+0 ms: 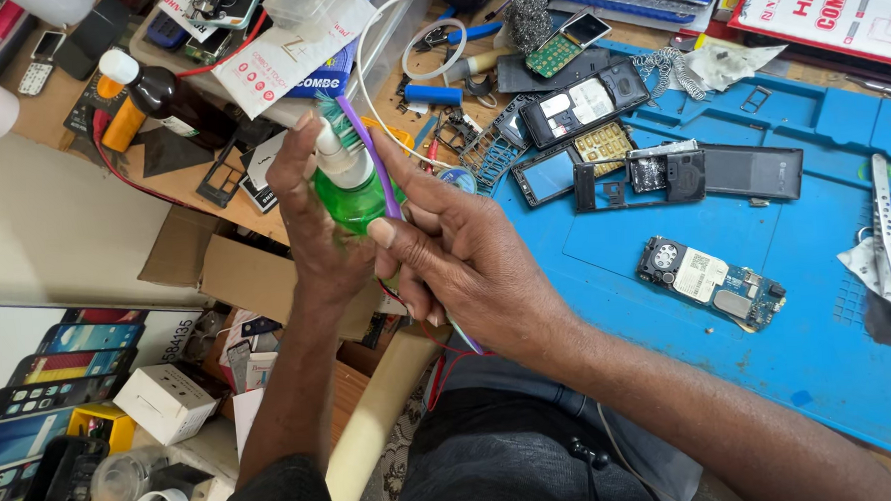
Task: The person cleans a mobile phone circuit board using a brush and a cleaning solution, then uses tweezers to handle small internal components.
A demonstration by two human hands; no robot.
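My left hand (pixel 314 221) grips a small green bottle (pixel 351 199) with a white nozzle, held up in front of me at the left edge of the blue work mat (pixel 768 297). My right hand (pixel 456 255) holds a purple-handled toothbrush (pixel 374 163), its green bristles up against the bottle's nozzle. A bare phone circuit board (pixel 712 281) lies on the mat to the right. Behind it sit opened phone shells and a keypad frame (pixel 601 143).
A brown bottle with an orange cap (pixel 158 98) stands at the back left among phone parts. Metal tweezers (pixel 883 223) rest on a cloth at the mat's right edge. Cardboard boxes (pixel 167 401) and phone cases crowd the lower left. A white cable (pixel 396 42) loops over the bench.
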